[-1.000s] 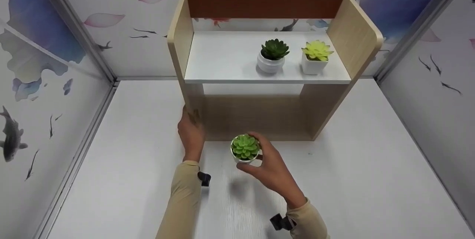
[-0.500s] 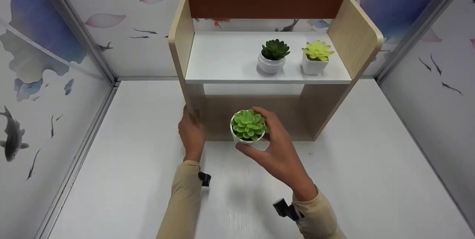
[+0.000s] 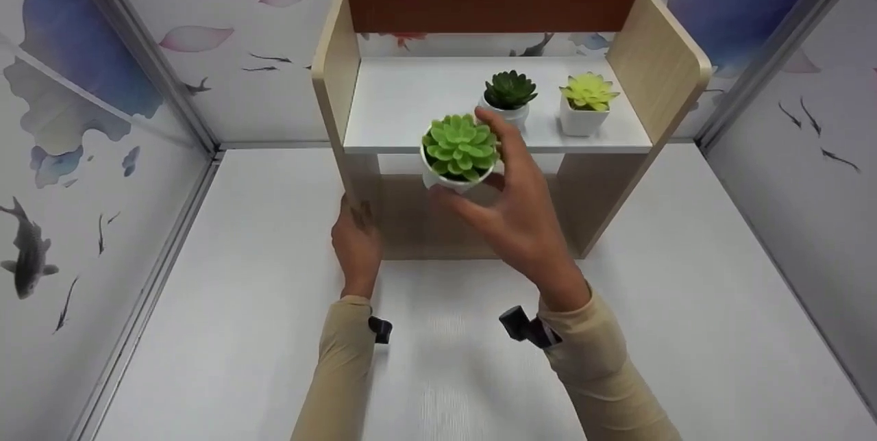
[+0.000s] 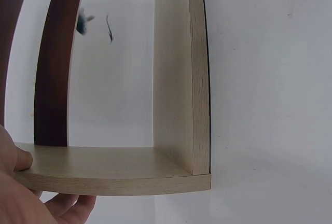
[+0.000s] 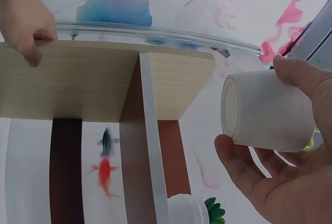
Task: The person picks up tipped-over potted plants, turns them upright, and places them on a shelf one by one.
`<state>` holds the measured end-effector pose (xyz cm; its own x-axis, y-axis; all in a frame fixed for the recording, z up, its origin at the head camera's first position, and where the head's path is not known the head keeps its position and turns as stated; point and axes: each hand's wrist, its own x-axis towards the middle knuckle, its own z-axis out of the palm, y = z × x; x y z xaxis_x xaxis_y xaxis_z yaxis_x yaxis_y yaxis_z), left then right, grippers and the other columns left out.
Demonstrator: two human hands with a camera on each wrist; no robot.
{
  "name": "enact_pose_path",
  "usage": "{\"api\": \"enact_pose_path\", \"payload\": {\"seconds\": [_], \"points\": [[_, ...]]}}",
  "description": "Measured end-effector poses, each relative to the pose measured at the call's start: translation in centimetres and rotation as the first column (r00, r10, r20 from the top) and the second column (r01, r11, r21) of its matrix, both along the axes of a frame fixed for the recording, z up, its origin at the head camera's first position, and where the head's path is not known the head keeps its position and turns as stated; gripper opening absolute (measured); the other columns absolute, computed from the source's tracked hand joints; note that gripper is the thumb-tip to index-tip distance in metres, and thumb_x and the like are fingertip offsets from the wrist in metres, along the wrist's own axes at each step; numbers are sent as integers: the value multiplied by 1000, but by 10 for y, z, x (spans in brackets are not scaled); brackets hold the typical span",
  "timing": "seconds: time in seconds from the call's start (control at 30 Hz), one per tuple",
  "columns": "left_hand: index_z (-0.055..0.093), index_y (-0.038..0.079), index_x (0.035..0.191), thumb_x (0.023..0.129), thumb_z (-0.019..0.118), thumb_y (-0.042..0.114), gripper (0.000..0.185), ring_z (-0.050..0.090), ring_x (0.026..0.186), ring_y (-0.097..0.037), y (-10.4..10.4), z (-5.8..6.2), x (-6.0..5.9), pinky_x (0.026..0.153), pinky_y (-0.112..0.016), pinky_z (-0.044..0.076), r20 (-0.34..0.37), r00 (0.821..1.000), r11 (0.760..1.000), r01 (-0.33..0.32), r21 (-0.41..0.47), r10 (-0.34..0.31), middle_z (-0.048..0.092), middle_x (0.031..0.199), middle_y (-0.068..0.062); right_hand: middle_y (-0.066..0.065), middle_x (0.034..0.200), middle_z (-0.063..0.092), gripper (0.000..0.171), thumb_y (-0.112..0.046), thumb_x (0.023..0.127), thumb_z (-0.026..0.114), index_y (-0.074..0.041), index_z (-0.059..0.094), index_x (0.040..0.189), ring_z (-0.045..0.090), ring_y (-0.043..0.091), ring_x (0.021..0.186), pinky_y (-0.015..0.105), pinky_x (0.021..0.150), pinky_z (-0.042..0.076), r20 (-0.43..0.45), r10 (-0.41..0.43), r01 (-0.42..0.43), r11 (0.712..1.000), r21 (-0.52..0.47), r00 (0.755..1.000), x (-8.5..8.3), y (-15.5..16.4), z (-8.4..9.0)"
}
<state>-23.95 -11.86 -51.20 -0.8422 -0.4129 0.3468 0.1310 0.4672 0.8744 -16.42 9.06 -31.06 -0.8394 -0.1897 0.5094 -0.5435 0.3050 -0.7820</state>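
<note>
The right hand (image 3: pixel 521 211) grips the light green succulent pot (image 3: pixel 459 153) in the air before the shelf board (image 3: pixel 411 105), clear of the 2 pots there; the left hand (image 3: pixel 356 242) clasps the shelf's side panel (image 3: pixel 339 85), apparently steadying it.

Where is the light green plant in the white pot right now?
In the head view the light green plant is held up by the right hand, at the shelf's front edge, just left of the dark green plant.
</note>
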Motion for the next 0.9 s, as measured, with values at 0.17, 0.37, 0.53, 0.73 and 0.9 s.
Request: {"api": "enact_pose_path", "payload": {"seconds": [0.17, 0.37, 0.53, 0.73, 0.9], "points": [[46, 2, 150, 111, 47, 22, 44, 58, 133, -30, 1, 2, 1, 109, -45, 48, 15, 1000, 1000, 18, 6, -19, 59, 145, -18, 6, 148, 50, 89, -22, 82, 89, -7, 38, 154, 55, 13, 128, 33, 93, 56, -39, -6, 5, 1000, -15, 999, -22, -8, 17], [45, 3, 151, 111, 46, 23, 45, 56, 135, -29, 2, 3, 1, 110, -44, 47, 40, 999, 1000, 8, 10, -9, 57, 148, -16, 7, 147, 52, 88, -23, 82, 88, -5, 38, 153, 55, 13, 125, 35, 89, 57, -35, 3, -3, 1000, 6, 999, -47, -23, 30], [45, 3, 151, 111, 47, 20, 44, 56, 135, -29, 1, 1, 1, 111, -44, 47, 30, 1000, 1000, 7, 13, -8, 56, 148, -17, 5, 142, 56, 84, -24, 84, 87, -9, 39, 152, 54, 9, 124, 34, 89, 57, -32, -4, 6, 999, 52, 999, -66, -37, 39], [45, 6, 152, 111, 47, 21, 44, 57, 135, -27, 1, 1, 3, 110, -43, 48, 30, 999, 999, 12, 36, -13, 57, 148, -14, 4, 141, 57, 84, -24, 85, 85, -11, 37, 152, 55, 7, 120, 30, 86, 55, 11, -27, 26, 996, 82, 1000, -89, -46, 38], [44, 7, 153, 111, 47, 22, 45, 58, 134, -26, 1, 2, 2, 110, -42, 48, 19, 1000, 999, 23, 42, -24, 58, 148, -13, 4, 143, 57, 82, -24, 85, 85, -11, 39, 151, 56, 9, 122, 29, 91, 53, 61, -52, 46, 994, 101, 997, -104, -50, 24]]}}
